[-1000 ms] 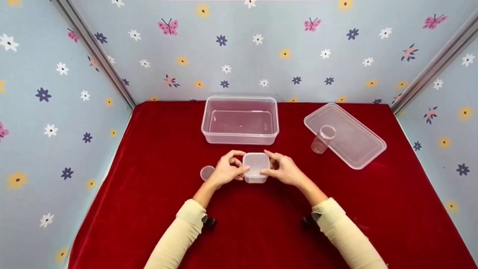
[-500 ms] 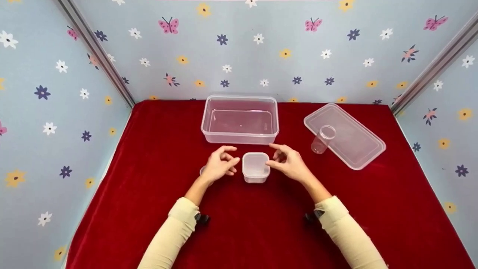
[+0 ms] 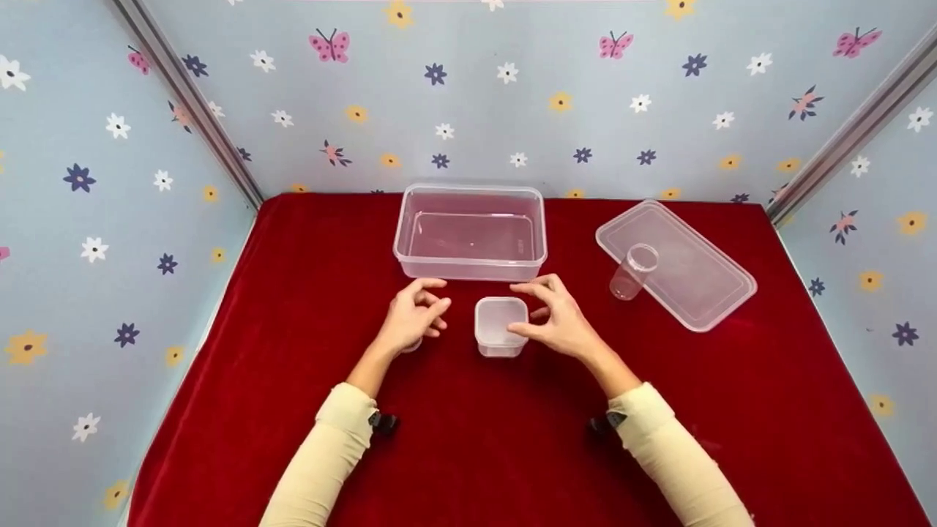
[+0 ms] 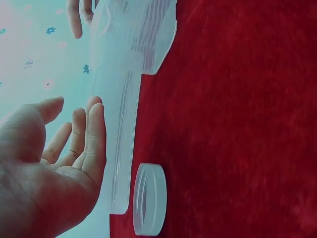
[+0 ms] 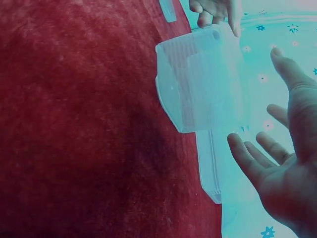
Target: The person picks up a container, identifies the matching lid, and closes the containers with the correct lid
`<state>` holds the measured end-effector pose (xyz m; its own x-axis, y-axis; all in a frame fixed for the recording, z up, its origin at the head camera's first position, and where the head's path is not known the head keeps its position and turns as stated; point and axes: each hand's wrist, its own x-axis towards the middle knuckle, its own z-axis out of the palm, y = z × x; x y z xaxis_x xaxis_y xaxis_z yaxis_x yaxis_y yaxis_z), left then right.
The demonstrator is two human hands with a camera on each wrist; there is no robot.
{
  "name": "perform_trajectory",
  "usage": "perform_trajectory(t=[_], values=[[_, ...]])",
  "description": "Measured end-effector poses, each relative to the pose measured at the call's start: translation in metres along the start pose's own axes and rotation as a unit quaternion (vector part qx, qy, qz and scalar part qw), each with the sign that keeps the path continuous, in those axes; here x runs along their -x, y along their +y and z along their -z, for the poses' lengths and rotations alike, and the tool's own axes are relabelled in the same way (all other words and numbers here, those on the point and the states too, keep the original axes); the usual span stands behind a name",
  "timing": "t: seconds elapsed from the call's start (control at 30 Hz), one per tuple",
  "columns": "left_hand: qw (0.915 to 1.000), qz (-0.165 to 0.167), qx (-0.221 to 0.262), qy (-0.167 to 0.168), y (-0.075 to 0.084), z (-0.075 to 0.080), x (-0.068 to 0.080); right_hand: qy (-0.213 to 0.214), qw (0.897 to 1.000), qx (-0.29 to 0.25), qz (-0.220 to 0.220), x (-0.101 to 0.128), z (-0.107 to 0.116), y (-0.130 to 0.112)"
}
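The small box [image 3: 495,323], apparently already lidded, sits near the middle of the table [image 3: 468,446] between left hand [image 3: 410,320] and right hand [image 3: 562,324], both with loose, parted fingers gripping nothing, while the big box [image 3: 468,270] at the back edge is not yet covered.

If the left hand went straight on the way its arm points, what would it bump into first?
Probably the near side of the big clear box, just ahead of the left hand. I can't tell its height exactly, so it might pass over the rim.
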<state>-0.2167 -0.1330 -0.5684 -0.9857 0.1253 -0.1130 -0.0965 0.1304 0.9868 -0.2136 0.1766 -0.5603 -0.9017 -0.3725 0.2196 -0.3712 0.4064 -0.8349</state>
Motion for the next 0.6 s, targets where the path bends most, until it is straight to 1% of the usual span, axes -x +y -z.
perform_trajectory(t=[0.2, 0.4, 0.6], values=[[0.9998, -0.007, -0.007, 0.017, -0.001, 0.010, 0.000, -0.028, 0.999, 0.025, 0.037, 0.004, -0.004, 0.003], [0.9996, -0.006, -0.011, 0.026, -0.004, 0.015, 0.001, -0.033, 0.993, 0.077, 0.081, 0.007, -0.009, 0.002], [0.9994, -0.009, -0.013, 0.030, -0.006, 0.017, 0.001, -0.046, 0.990, 0.097, 0.090, 0.010, -0.012, 0.002]])
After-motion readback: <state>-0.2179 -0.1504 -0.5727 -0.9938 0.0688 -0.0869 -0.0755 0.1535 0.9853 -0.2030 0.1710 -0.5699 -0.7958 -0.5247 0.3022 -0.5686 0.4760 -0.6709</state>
